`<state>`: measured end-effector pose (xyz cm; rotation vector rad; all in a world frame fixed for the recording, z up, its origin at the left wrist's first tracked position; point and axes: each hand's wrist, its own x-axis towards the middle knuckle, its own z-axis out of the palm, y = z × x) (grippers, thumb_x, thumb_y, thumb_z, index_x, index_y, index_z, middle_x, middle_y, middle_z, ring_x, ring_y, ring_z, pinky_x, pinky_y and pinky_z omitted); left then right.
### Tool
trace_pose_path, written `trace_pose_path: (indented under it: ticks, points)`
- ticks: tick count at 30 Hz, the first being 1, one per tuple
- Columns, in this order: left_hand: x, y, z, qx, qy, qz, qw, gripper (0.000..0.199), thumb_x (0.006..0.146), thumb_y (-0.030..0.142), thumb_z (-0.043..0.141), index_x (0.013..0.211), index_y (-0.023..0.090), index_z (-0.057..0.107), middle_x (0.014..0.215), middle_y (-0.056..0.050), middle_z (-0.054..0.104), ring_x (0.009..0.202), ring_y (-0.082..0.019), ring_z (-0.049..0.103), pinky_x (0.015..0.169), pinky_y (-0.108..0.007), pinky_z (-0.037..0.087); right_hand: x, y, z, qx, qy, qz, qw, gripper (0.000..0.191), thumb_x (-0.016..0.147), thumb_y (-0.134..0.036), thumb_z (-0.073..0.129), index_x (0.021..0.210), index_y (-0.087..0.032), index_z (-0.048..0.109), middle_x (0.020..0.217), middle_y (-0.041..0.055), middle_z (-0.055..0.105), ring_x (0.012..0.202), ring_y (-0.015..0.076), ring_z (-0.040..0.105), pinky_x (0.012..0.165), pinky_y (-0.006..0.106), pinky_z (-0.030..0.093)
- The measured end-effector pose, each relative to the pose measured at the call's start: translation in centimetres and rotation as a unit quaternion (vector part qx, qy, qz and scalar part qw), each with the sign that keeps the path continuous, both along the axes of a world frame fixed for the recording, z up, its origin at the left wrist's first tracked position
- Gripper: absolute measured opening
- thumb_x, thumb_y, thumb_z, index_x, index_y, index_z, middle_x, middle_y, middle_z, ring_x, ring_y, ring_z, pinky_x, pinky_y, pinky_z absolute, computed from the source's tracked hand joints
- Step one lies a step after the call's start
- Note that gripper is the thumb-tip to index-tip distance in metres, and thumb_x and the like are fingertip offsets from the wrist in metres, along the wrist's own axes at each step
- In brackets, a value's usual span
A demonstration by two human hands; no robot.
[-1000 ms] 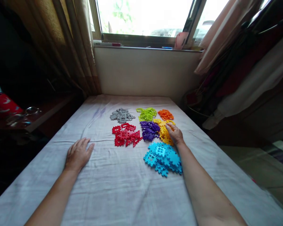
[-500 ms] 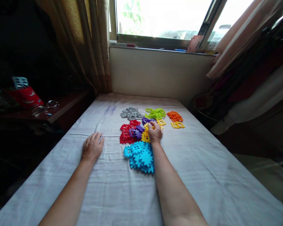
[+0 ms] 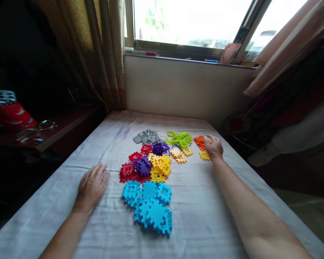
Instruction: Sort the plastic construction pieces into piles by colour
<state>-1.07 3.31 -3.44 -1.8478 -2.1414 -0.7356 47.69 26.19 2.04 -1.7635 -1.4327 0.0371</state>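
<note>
Our left hand (image 3: 92, 185) lay flat with fingers loosely apart, near the left edge of the table (image 3: 199, 223). Our right hand (image 3: 212, 146) was at the orange pieces (image 3: 198, 142), towards the far right corner; we could not tell whether it pinched any. We judged that a hasty sweep there could have knocked some over the right edge, or snagged the lone yellow piece (image 3: 203, 156) just beside them. Purple pieces (image 3: 143, 166) overlapped the red pieces (image 3: 127, 172), so shoving either could have dragged the other along.

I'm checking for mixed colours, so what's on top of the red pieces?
Purple pieces lie across part of the red pieces. Whatever those purple ones cover can't be seen.
</note>
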Motion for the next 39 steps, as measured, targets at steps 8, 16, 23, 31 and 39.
trace_pose_path:
  ticks: [8, 16, 23, 31, 39]
  points:
    - [-0.3, -0.4, -0.3, -0.023, 0.026, 0.03, 0.999, 0.056, 0.096, 0.048, 0.029, 0.123, 0.015, 0.065, 0.132, -0.016, 0.064, 0.126, -0.031, 0.056, 0.108, -0.05, 0.044, 6.2, 7.1, -4.0, -0.176, 0.034, -0.002, 0.984, 0.05, 0.088, -0.045, 0.051, 0.126, -0.018, 0.068, 0.129, 0.015, 0.067, 0.126, 0.0319, 0.058, 0.11, 0.046, 0.042]
    - [0.2, -0.5, 0.0, -0.041, 0.041, 0.043, 0.997, 0.056, 0.097, 0.047, 0.028, 0.124, 0.017, 0.066, 0.135, -0.015, 0.063, 0.13, -0.032, 0.053, 0.109, -0.051, 0.041, -0.1, 3.5, -5.0, -0.115, 0.19, 0.246, 0.944, 0.051, 0.074, -0.056, 0.068, 0.111, -0.021, 0.074, 0.115, 0.0083, 0.074, 0.106, 0.0255, 0.069, 0.098, 0.04, 0.053]
    - [0.7, -0.2, 0.1, -0.031, 0.041, 0.037, 0.998, 0.053, 0.095, 0.044, 0.031, 0.123, 0.017, 0.067, 0.134, -0.016, 0.063, 0.128, -0.033, 0.054, 0.108, -0.052, 0.042, -8.5, -3.7, -3.8, -0.103, 0.216, 0.329, 0.914, 0.054, 0.074, -0.06, 0.067, 0.11, -0.021, 0.073, 0.117, 0.0096, 0.073, 0.111, 0.0268, 0.067, 0.103, 0.044, 0.049]
    - [1.0, -0.3, 0.1, -0.013, 0.039, 0.041, 0.998, 0.052, 0.096, 0.044, 0.032, 0.122, 0.017, 0.067, 0.133, -0.016, 0.064, 0.126, -0.033, 0.057, 0.106, -0.051, 0.043, -17.9, -8.1, -1.5, -0.015, 0.125, 0.463, 0.877, 0.038, 0.088, -0.053, 0.058, 0.111, -0.027, 0.074, 0.12, 0.0064, 0.072, 0.118, 0.0239, 0.063, 0.107, 0.042, 0.046]
    - [1.2, -0.6, -0.4, 0.005, 0.036, 0.043, 0.998, 0.05, 0.098, 0.043, 0.032, 0.125, 0.017, 0.065, 0.133, -0.015, 0.064, 0.127, -0.031, 0.056, 0.107, -0.051, 0.042, -10.5, 6.0, -1.1, -0.149, -0.001, 0.044, 0.988, 0.05, 0.091, -0.047, 0.05, 0.13, -0.019, 0.065, 0.139, 0.0158, 0.06, 0.132, 0.0319, 0.053, 0.111, 0.051, 0.038]
